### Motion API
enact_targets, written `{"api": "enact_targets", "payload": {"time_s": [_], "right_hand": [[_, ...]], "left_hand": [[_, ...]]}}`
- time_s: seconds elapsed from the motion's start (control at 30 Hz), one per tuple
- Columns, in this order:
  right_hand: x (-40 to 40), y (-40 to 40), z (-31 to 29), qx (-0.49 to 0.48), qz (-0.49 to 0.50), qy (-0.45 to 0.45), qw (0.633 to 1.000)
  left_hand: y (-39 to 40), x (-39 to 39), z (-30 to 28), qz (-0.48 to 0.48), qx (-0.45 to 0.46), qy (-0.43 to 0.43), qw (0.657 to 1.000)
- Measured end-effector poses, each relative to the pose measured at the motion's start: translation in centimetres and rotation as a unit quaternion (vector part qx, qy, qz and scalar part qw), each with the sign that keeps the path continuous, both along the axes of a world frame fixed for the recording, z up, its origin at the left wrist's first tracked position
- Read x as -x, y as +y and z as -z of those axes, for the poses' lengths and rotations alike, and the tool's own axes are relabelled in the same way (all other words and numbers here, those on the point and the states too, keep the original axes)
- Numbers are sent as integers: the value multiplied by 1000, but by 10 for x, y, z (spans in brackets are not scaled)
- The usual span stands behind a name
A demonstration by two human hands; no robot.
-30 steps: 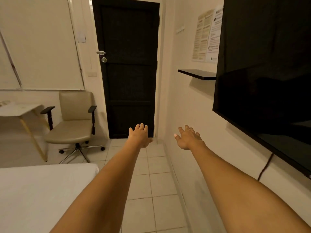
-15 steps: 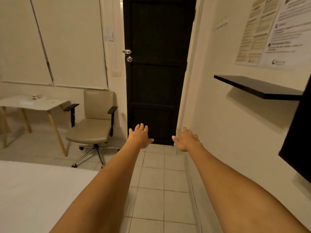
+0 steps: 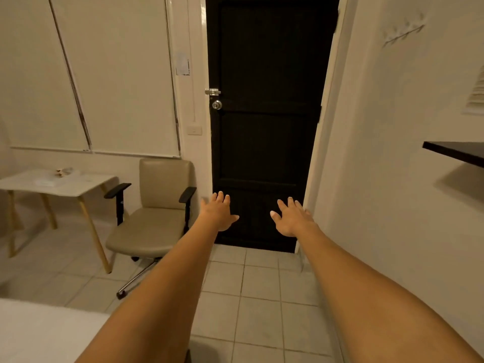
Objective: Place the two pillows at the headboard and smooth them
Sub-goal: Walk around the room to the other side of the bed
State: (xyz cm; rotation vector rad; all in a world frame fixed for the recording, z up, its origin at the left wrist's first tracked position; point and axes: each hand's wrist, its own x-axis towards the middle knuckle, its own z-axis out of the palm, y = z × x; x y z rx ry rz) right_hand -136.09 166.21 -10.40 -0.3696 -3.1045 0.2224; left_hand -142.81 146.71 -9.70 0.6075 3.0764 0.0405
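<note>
Swinging leftward, the view has lost the black screen; door (image 3: 264,121), chair (image 3: 154,208) and desk (image 3: 56,183) now fill it. Left hand (image 3: 218,213) and right hand (image 3: 292,218) reach forward, spread and empty. No pillows show (bed corner (image 3: 39,334) only), so turn on toward the bed first.

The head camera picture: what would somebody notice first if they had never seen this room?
Probably the two bare arms stretched forward, with the left hand and right hand spread open and empty in front of the tall dark door in the middle. Next, the beige office chair left of the door, beside a small white table. No pillows show.
</note>
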Motion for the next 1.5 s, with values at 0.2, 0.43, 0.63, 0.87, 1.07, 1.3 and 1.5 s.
{"api": "enact_targets", "payload": {"time_s": [0.2, 0.43, 0.63, 0.87, 1.07, 1.3, 1.5], "right_hand": [[96, -6, 3, 2, -19, -7, 1000], [228, -4, 1, 6, -65, -6, 998], [349, -9, -3, -11, -131, -13, 991], [459, -52, 5, -17, -230, -23, 973], [555, -112, 16, -7, -280, -32, 959], [663, -199, 18, 1, -325, -31, 945], [738, -261, 24, 17, -356, -27, 934]], "left_hand": [[-12, 83, 8, -30, 9, -9, 999], [-19, 190, 8, -97, 5, -9, 995], [-22, 277, 7, -166, -9, -18, 986], [-62, 354, 27, -263, 11, -38, 964], [-119, 423, 34, -320, 29, -47, 946], [-199, 516, 33, -366, 21, -31, 930], [-260, 577, 31, -400, 20, -34, 916]]}}
